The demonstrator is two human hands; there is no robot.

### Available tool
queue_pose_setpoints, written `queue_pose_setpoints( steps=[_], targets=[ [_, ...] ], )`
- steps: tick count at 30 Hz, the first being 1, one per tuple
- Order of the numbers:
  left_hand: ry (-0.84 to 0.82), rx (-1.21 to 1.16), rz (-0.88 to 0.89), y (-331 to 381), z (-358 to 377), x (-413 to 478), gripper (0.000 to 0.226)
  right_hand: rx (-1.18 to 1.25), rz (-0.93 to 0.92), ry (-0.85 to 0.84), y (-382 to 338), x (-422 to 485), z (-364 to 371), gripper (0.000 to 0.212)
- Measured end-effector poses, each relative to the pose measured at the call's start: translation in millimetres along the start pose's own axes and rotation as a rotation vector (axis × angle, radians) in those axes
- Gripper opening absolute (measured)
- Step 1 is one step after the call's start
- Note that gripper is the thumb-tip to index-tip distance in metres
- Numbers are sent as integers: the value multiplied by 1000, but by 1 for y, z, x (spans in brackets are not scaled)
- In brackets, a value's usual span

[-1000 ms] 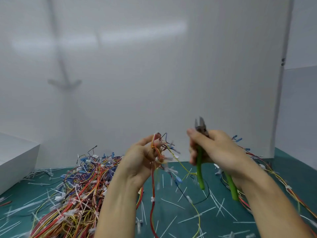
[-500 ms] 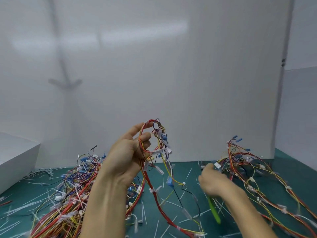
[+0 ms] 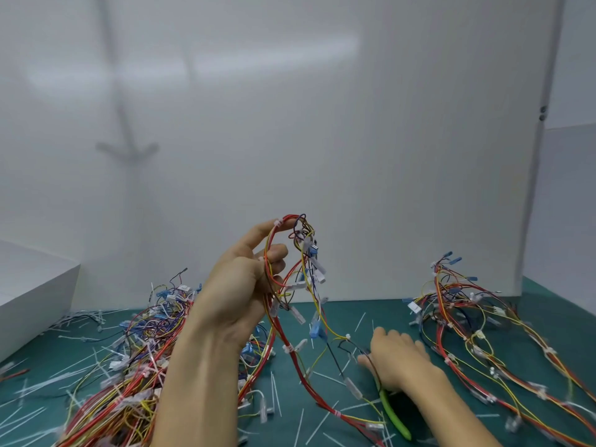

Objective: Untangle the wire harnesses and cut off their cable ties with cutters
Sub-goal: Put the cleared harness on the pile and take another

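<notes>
**Left hand holding up one harness, right hand flat over the cutters**

Left hand point(image 3: 245, 285) raised above the green table point(image 3: 554, 295), with fingers and thumb curled round a loop of one wire harness point(image 3: 292, 269) made of red, yellow and dark leads. Top of the loop arching just above the fingertips. Below the grip, leads hanging free and trailing onto the table toward the near edge, with white cable ties point(image 3: 288, 348) and a blue connector point(image 3: 315, 329) still attached.

Right hand point(image 3: 400, 359) low, palm down, with fingers stretched forward and relaxed, lying over the head end of the cutters point(image 3: 395, 414). One green handle showing from under the wrist and pointing toward the near edge. Blades hidden beneath the hand; cannot tell whether the palm or thumb presses on the tool.

Large tangled pile of harnesses point(image 3: 135, 366) on the left part of the table, partly behind the left forearm. Second, looser pile point(image 3: 467, 317) on the right, spreading toward the near right corner, just beside the right hand.

Cut white tie tails point(image 3: 359, 321) scattered across the table surface between and around both piles. White box point(image 3: 32, 285) at the far left edge; white panel point(image 3: 322, 124) standing behind the table.
</notes>
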State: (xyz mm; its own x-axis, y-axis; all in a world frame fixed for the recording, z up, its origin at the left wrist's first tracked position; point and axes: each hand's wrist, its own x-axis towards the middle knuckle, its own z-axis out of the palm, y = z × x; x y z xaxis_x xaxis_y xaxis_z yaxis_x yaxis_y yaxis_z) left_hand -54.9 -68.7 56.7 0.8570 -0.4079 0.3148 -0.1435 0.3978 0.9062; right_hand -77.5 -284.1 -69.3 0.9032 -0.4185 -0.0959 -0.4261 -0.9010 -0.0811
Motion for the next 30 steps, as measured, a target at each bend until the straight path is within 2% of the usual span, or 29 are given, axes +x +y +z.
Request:
queue_pose_setpoints(
  steps=[2, 3, 4, 6, 8, 10, 12, 14, 15, 18, 22, 26, 30],
  targets=[
    [-12, 23, 12, 0, 1, -1, 83, 211, -24, 179, -2, -1, -19, 33],
    [-26, 41, 22, -1, 1, -1, 83, 493, -32, 231, -3, -1, -31, 33],
    [-51, 70, 35, -1, 2, -2, 82, 833, -41, 205, -5, -4, -44, 38],
    [-116, 150, 57, -1, 5, -3, 77, 1388, -129, 16, -5, -15, -67, 60],
    [-212, 246, 58, -3, 10, -6, 71, 1580, -217, -176, -5, -28, -83, 77],
    [-305, 372, 48, -6, 15, -8, 71, 1624, -235, -257, -7, -38, -91, 73],
    [-390, 496, 40, -9, 20, -9, 71, 1677, -202, -203, -9, -43, -93, 44],
    [-471, 603, 40, -10, 24, -11, 62, 1700, -207, -127, -9, -46, -95, 16],
    [-499, 638, 26, -9, 24, -12, 60, 1732, -208, -84, -9, -46, -95, 12],
    [-534, 697, -9, -8, 22, -14, 61, 1867, -226, 108, -5, -48, -102, 24],
    [-403, 640, -44, -7, 23, -11, 44, 1838, -367, 314, 1, -54, -108, 25],
    [-93, 589, -35, -15, 27, -4, 26, 1742, -502, 461, -3, -65, -114, 25],
    [159, 546, 93, -17, 29, -1, 8, 1664, -596, 576, -4, -74, -121, 19]
  ],
)
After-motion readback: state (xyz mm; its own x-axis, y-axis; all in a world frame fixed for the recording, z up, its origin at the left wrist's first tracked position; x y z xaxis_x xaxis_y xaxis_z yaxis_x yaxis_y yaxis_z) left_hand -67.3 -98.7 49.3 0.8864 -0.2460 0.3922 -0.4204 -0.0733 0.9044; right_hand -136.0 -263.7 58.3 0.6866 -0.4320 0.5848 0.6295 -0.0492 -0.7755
